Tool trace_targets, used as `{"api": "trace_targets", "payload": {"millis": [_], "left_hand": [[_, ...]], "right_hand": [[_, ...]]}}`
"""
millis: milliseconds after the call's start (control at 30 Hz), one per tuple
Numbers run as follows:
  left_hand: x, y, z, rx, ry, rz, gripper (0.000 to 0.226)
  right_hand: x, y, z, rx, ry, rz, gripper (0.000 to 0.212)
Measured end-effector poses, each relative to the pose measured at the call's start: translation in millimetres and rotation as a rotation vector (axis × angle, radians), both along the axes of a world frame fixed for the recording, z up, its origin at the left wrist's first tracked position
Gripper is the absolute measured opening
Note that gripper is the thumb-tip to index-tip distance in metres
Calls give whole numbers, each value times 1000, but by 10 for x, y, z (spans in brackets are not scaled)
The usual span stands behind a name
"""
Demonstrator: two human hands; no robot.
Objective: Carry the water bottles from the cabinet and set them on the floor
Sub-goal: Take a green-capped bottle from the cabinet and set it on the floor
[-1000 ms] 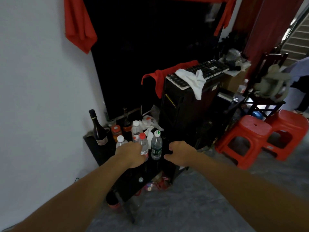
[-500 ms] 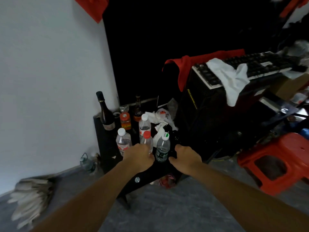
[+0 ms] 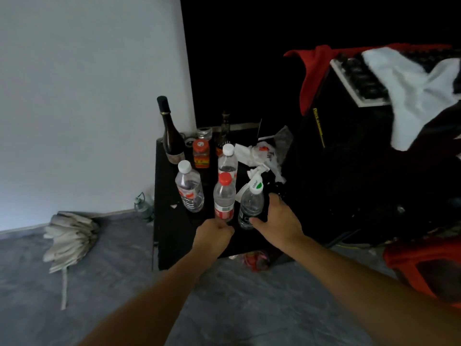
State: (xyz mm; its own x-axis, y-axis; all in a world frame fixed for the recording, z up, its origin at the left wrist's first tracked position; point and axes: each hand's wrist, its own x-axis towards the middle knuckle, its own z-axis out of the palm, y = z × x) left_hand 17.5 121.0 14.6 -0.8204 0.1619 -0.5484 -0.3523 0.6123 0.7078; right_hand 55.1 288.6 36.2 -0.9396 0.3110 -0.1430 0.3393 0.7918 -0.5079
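Grey floor [image 3: 124, 283] is shown beneath one black cabinet [image 3: 174, 233], on which four water bottles are counted. One green-capped bottle [image 3: 250, 206] is wrapped by the right hand [image 3: 279, 221]; one red-capped bottle [image 3: 224, 196] is gripped at its base by the closed left hand [image 3: 214, 234].

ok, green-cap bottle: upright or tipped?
Tipped. The green-cap bottle leans right, cap off-centre over its base, right hand around it; the red-cap bottle stands straight.

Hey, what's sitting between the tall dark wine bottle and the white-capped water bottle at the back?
In the head view, a small jar with a red lid stands between the wine bottle and the rear white-capped bottle.
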Motion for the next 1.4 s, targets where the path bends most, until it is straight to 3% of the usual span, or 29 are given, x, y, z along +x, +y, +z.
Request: {"api": "trace_targets", "payload": {"millis": [133, 333, 633, 933, 1267, 1400], "left_hand": [[8, 59, -333, 227, -251, 307, 12], [-33, 85, -699, 454, -478, 485, 26], [-108, 91, -886, 497, -465, 479, 28], [-149, 63, -866, 604, -524, 477, 35], [-180, 153, -377, 746, -587, 517, 68], [-184, 156, 16, 823, -594, 514, 72]], "right_hand": [[-132, 9, -261, -107, 120, -2, 81], [-188, -22, -621, -246, 293, -22, 79], [-286, -74, -797, -224, 405, -115, 59], [-227, -88, -696, -210, 408, -153, 52], [-105, -195, 39, -321, 464, -96, 47], [-56, -279, 517, -326, 498, -70, 47]]}}
